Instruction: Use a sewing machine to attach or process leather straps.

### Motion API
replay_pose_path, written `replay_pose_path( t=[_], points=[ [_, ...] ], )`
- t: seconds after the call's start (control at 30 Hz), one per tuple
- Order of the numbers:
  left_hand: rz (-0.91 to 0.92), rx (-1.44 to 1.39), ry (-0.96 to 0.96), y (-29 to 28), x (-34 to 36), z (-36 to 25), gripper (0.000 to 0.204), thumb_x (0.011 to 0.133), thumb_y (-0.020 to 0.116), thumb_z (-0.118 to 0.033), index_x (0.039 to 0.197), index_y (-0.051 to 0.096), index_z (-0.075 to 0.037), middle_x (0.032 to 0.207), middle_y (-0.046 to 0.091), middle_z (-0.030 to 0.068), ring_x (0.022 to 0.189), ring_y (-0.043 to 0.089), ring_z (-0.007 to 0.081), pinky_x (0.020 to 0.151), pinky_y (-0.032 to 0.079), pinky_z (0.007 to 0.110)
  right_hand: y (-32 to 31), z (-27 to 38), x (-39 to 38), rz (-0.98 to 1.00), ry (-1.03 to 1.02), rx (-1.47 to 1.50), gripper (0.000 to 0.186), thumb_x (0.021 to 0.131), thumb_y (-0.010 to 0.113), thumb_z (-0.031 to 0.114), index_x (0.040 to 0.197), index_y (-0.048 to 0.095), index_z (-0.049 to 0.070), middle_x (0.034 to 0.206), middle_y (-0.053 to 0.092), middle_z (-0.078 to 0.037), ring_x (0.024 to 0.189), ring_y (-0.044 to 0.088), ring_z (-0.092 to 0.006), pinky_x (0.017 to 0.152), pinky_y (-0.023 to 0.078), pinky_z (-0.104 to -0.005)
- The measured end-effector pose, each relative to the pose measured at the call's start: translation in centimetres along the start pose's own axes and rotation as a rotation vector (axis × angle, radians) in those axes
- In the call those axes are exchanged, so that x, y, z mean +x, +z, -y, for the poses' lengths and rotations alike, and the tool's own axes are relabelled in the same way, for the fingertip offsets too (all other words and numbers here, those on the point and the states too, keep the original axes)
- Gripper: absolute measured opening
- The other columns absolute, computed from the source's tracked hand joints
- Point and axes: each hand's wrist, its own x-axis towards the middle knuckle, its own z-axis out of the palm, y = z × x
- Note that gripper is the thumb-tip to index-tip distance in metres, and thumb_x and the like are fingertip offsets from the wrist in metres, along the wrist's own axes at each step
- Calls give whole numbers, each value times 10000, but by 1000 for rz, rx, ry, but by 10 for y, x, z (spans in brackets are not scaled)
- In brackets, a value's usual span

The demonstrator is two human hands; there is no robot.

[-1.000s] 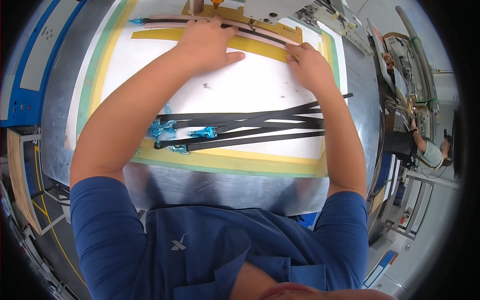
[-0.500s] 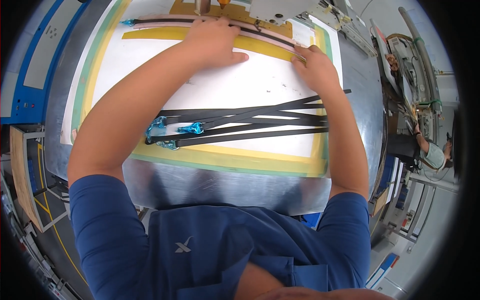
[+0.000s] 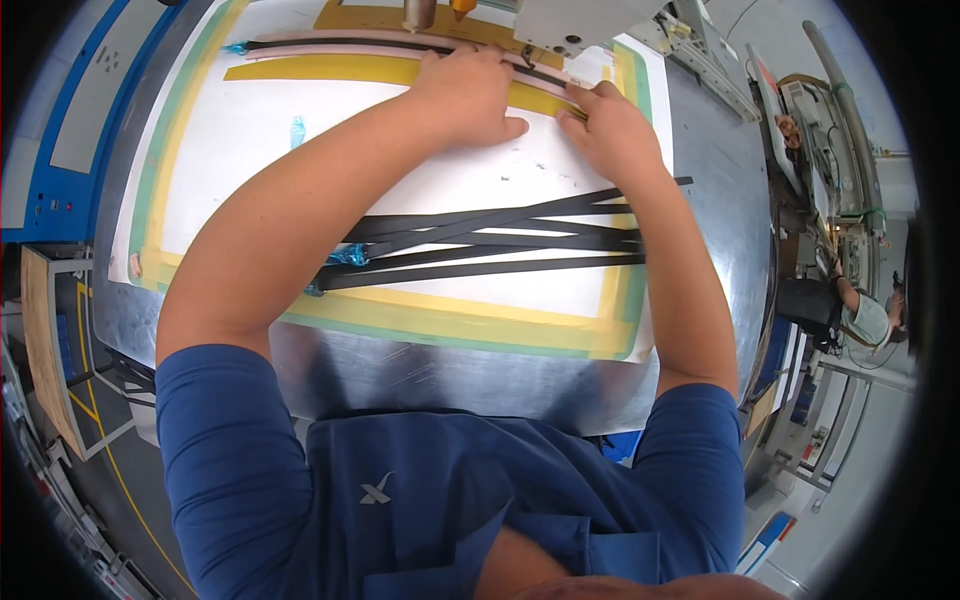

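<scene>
A long black strap (image 3: 345, 44) lies in a pale pink channel at the far side of the white work sheet (image 3: 400, 180). Clear blue wrapping (image 3: 237, 48) covers its left end. My left hand (image 3: 470, 98) rests on the strap right of its middle, fingertips pressed down and thumb spread away. Near the strap's right end is my right hand (image 3: 612, 128), its fingertips on the channel and its thumb apart on the yellow strip (image 3: 320, 68) just nearer me. Several loose black straps (image 3: 500, 240) lie crossed between my forearms; my left forearm hides part of their blue-wrapped ends (image 3: 350, 255).
Above my hands is a machine head (image 3: 590, 25), with a metal cylinder (image 3: 419, 14) and an orange nozzle (image 3: 462, 8) to its left. Another blue-wrapped piece (image 3: 298, 131) shows beside my left forearm. A blue cabinet (image 3: 75, 130) stands left; a co-worker (image 3: 865, 315) is far right.
My left hand has slid right along the strap, closer to my right hand. My left forearm now uncovers a blue-wrapped piece and covers more of the loose straps' ends. My right hand stays near the strap's end.
</scene>
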Motion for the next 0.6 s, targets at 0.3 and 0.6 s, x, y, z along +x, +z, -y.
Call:
replay_pose_path(
  t=[0.3, 0.6],
  points=[
    [-62, 30, -20, 12, 7, -22, 754, 860, 714, -543, 1459, 595, -100, 1434, 566, 160, 1371, 514, 365, 1109, 418, 656, 1, -6, -4, -8, -23, 23, 454, 990, 620, 406, 1367, 702, 166, 1223, 673, -141, 1029, 727, -339, 903, 595, -447],
    [-43, -6, -7, 24, 22, -41, 773, 857, 715, -546, 1481, 587, -109, 1439, 565, 161, 1379, 502, 371, 1111, 406, 673, -4, -35, -18, -29, 27, 20, 440, 985, 624, 432, 1331, 733, 185, 1353, 665, -78, 1093, 727, -287, 940, 586, -432]
  ],
)
